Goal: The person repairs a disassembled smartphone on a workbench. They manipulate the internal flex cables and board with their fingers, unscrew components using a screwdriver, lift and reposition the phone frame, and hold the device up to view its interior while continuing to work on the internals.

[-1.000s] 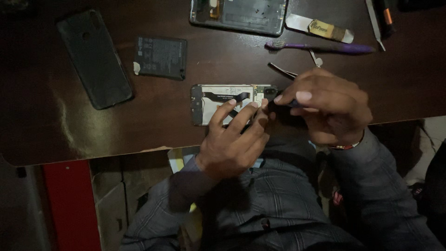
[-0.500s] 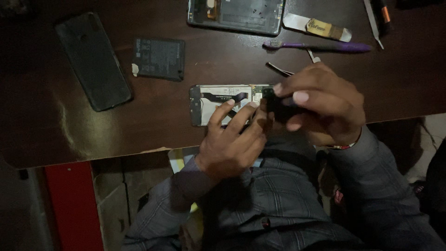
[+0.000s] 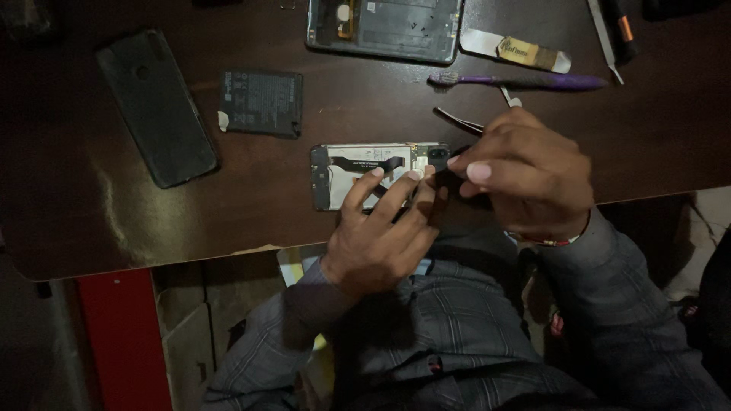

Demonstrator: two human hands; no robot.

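Far left of the dark wooden counter (image 3: 91, 221): a black back cover (image 3: 156, 106) is laid flat, set well apart from the work. Just to its right a flat dark battery (image 3: 261, 103) is laid by itself, presumably kept out of the way

Centre, near the counter's front edge: an opened phone (image 3: 358, 173) is laid flat on its long side, pale insides up, a dark ribbon cable seen across it. It is kept close to the edge, within easy reach of both hands

The left hand (image 3: 381, 236) is brought up from below; its fingers (image 3: 396, 190) are spread and pressed down on the phone's lower right part, judged to be steadying it. Nothing is gripped by them

Above, at the far edge, a second phone frame (image 3: 384, 30) is laid open, insides up

The right hand (image 3: 525, 175) is curled over the phone's right end, fingertips pinched together on something small and dark; what it is cannot be told. Tweezers (image 3: 457, 120) are seen poking out from behind this hand; whether they are held cannot be told

Further right, beyond the hand: a purple toothbrush (image 3: 525, 81), a pale flat prying tool (image 3: 514, 50) and a thin metal tool (image 3: 603, 30) are laid in a loose row, handy to the right hand
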